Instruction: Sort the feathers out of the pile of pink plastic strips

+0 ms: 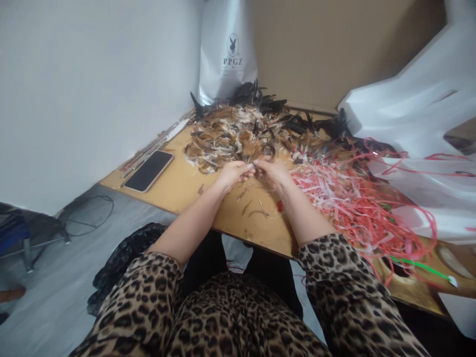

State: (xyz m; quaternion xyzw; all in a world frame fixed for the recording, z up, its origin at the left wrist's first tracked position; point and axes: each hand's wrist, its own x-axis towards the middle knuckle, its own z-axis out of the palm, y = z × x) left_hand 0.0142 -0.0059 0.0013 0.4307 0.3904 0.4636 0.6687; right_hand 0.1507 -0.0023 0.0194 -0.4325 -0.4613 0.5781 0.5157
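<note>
My left hand (235, 175) and my right hand (274, 172) meet at the near edge of a pile of feathers (223, 131) on the wooden table. Both are closed in a pinch, thumbs and fingertips nearly touching. Brown feathers (252, 148) rise from between the fingertips; how many are held is too small to tell. The pile is brown and white, with black plumes (256, 96) at its back. To the right of my right forearm lies a tangled heap of red and pink strips (345, 203). A few loose feathers (256, 208) lie between my wrists.
A phone (149, 171) lies at the table's left edge. A white printed bag (228, 54) stands at the back, and white plastic (412, 99) covers the right side. A green strip (424, 267) sticks out near the right front. Black plastic (122, 253) is on the floor.
</note>
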